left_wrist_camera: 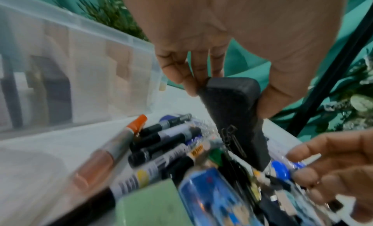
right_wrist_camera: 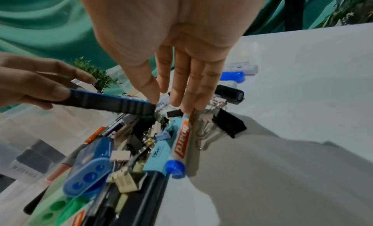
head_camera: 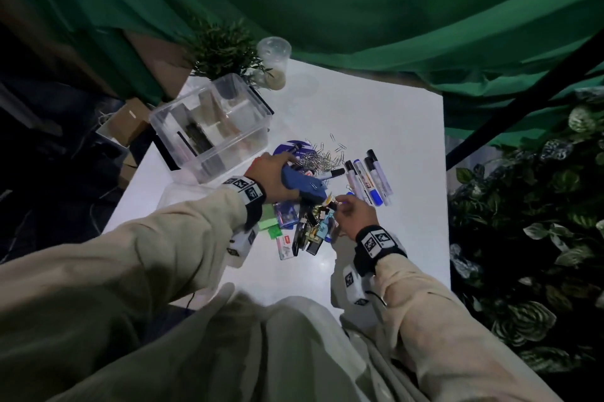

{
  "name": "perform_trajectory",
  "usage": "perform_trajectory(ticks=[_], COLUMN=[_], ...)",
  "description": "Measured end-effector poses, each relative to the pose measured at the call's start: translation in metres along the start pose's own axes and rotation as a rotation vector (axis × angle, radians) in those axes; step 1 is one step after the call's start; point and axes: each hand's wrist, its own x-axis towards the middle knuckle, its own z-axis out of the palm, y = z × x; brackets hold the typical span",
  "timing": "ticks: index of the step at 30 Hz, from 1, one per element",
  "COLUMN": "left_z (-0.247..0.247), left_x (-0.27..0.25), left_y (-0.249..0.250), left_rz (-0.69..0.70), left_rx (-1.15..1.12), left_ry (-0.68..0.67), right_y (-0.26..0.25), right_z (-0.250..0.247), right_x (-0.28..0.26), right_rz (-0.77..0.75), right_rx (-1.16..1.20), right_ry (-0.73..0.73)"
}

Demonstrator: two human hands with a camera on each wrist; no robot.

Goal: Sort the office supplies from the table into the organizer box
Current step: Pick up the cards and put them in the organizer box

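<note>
My left hand (head_camera: 277,172) grips a blue whiteboard eraser (head_camera: 304,187) by one end, just above the pile of supplies. Its dark felt side (left_wrist_camera: 238,111) faces the left wrist camera, and a paper clip (left_wrist_camera: 232,141) clings to it. My right hand (head_camera: 340,205) reaches down with nearly straight fingers (right_wrist_camera: 181,92), the thumb tip at the eraser's free end (right_wrist_camera: 113,104). I see nothing held in it. The clear organizer box (head_camera: 157,117) stands left of the pile, with dividers inside.
Several markers (head_camera: 369,179) lie in a row right of loose paper clips (head_camera: 320,159). Binder clips (right_wrist_camera: 228,125), a blue-capped marker (right_wrist_camera: 181,143) and green sticky notes (head_camera: 269,221) fill the pile. A potted plant (head_camera: 222,51) and a clear cup (head_camera: 274,51) stand behind the box.
</note>
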Motion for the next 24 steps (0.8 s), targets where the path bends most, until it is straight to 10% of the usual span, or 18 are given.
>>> perform_trajectory(ticks=[10, 15, 24], left_z=[-0.057, -0.062, -0.081], left_x=[-0.013, -0.023, -0.035], left_y=[-0.013, -0.016, -0.079], left_rz=[0.347, 0.311, 0.026], left_rx=[-0.075, -0.125, -0.034], left_ry=[-0.058, -0.031, 0.523], right_y=[-0.047, -0.065, -0.123], right_z=[0.023, 0.028, 0.029], right_x=[0.001, 0.004, 0.005], right_rz=[-0.220, -0.193, -0.281], right_rx=[0.000, 0.167, 0.265], right_ry=[-0.086, -0.035, 0.087])
